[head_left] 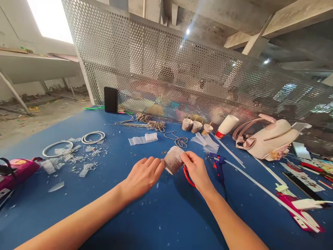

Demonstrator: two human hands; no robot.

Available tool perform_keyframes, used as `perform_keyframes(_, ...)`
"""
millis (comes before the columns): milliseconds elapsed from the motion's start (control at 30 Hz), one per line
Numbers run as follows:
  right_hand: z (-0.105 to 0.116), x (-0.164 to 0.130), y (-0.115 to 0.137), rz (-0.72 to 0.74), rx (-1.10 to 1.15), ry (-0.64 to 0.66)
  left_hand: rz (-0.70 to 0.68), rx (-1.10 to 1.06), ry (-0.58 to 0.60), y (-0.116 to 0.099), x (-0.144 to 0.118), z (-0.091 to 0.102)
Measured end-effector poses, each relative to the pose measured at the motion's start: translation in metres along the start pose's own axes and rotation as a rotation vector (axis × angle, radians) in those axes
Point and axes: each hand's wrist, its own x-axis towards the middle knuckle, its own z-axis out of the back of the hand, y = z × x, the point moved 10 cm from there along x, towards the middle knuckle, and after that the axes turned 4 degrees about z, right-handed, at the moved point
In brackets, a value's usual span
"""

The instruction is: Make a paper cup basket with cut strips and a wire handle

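A small cup wrapped in greyish-brown cord (173, 159) is held tilted above the blue table, between both hands. My right hand (196, 170) pinches its right edge between thumb and fingers. With fingers curled, my left hand (145, 173) grips at the cup's lower left side; whether it also has a cord end there is hidden. Red scissor-like handles (189, 177) show just under my right hand; I cannot tell whether they touch it. A blue glue gun (219, 163) lies right of that hand, a long clear glue stick (255, 178) running from its back.
Several cord-wrapped cups (196, 126), stacked paper cups (227, 125) and a pink bag (270, 137) line the back right, before a perforated metal screen (145, 62). Cord bundles (156, 125), a black phone-like slab (111, 100), white rings (93, 137) and plastic scraps (85, 169) lie around.
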Motion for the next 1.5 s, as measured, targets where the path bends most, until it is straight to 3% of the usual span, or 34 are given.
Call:
perform_keyframes(133,0.002,-0.002,0.000,-0.010,0.016,-0.026,0.008,0.030,0.103,0.001,-0.003,-0.013)
perform_keyframes(333,0.019,0.003,-0.007,-0.036,0.084,-0.109,-0.066,-0.172,0.419,-0.007,-0.024,-0.059)
perform_keyframes(433,0.021,0.005,-0.011,-0.048,0.086,-0.119,0.070,-0.284,0.428,0.008,-0.025,-0.062)
perform_keyframes(600,0.013,0.000,-0.009,-0.084,0.138,-0.128,0.508,-0.709,0.293,0.043,-0.015,-0.051)
perform_keyframes(767,-0.002,-0.010,-0.005,-0.112,0.203,-0.108,0.720,-1.284,0.442,0.022,-0.013,-0.066)
perform_keyframes(867,0.006,-0.009,-0.005,-0.068,0.212,-0.162,0.656,-1.400,0.545,0.004,-0.016,-0.061)
perform_keyframes(967,0.024,-0.003,-0.002,0.003,0.114,-0.240,0.342,-1.372,0.711,-0.023,-0.021,-0.044)
perform_keyframes(1033,0.032,0.000,0.001,0.029,0.020,-0.259,0.244,-1.287,0.740,-0.023,-0.026,-0.041)
perform_keyframes(1100,0.034,0.002,0.005,0.054,-0.043,-0.246,0.287,-1.118,0.635,0.000,-0.025,-0.047)
perform_keyframes(1233,0.024,0.002,0.015,0.102,-0.121,-0.165,0.484,-0.675,0.251,0.073,-0.023,-0.052)
perform_keyframes(1300,0.015,0.001,0.018,0.120,-0.163,-0.110,0.472,-0.597,0.113,0.090,-0.022,-0.048)
perform_keyframes(1367,0.006,-0.001,0.018,0.132,-0.178,-0.049,0.490,-0.563,0.134,0.098,-0.023,-0.052)
perform_keyframes(1500,-0.004,-0.003,0.017,0.129,-0.120,0.032,0.658,-0.510,0.269,0.107,-0.032,-0.059)
